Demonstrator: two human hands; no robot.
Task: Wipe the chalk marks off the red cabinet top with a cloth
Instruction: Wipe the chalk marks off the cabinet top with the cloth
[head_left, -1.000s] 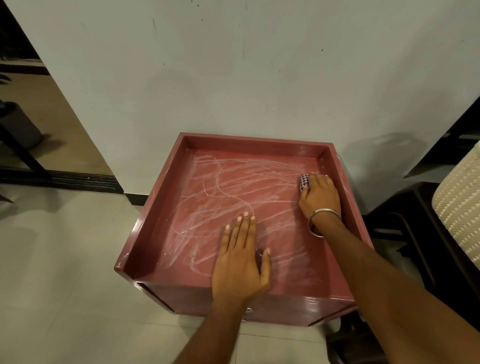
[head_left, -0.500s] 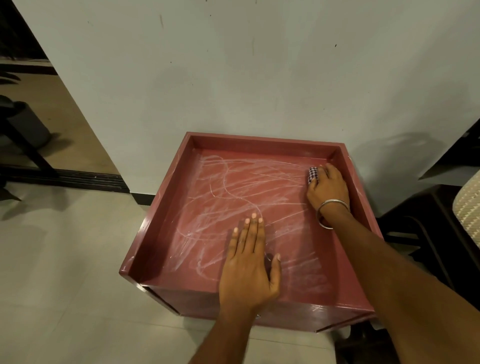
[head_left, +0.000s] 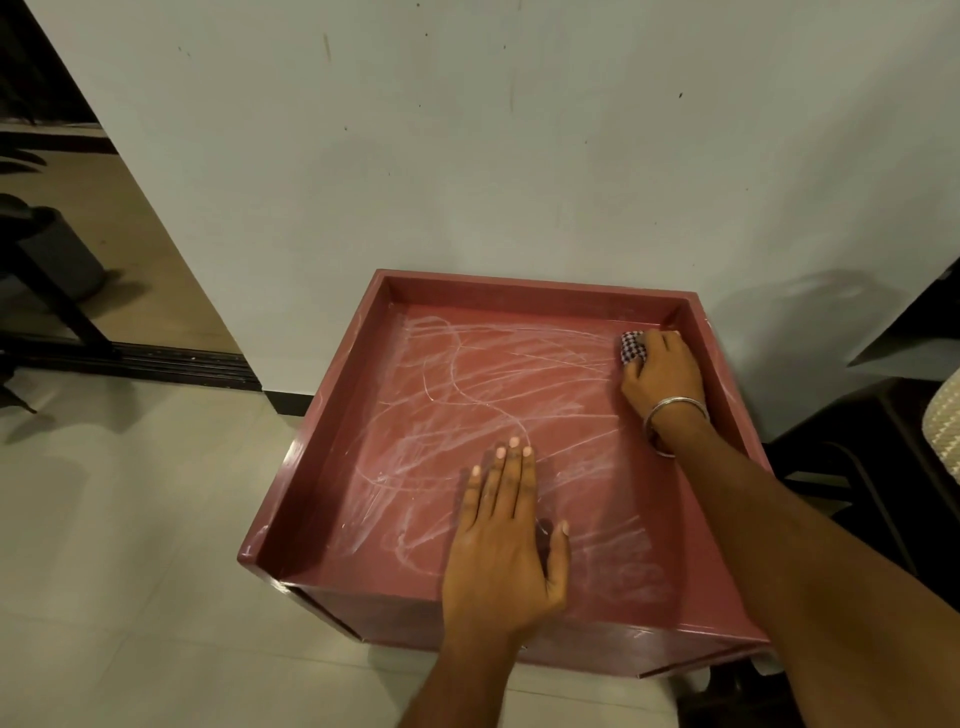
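The red cabinet top (head_left: 332, 467) is a shallow tray with raised rims, standing against the wall. White chalk marks (head_left: 467, 395) scrawl across most of its surface. My right hand (head_left: 662, 376), with a metal bangle on the wrist, grips a small checked cloth (head_left: 632, 347) in the far right corner and presses it onto the surface. Most of the cloth is hidden under my fingers. My left hand (head_left: 501, 535) lies flat with straight fingers on the near middle of the top, holding nothing.
A pale wall (head_left: 493, 156) rises right behind the cabinet. Light floor tiles (head_left: 130, 519) spread to the left and front. A dark chair with a woven cream cushion (head_left: 943, 431) stands close on the right. A doorway with dark furniture legs (head_left: 57, 291) opens at far left.
My right hand has slid the cloth further into the far right corner. My left hand stays flat in the same place on the top.
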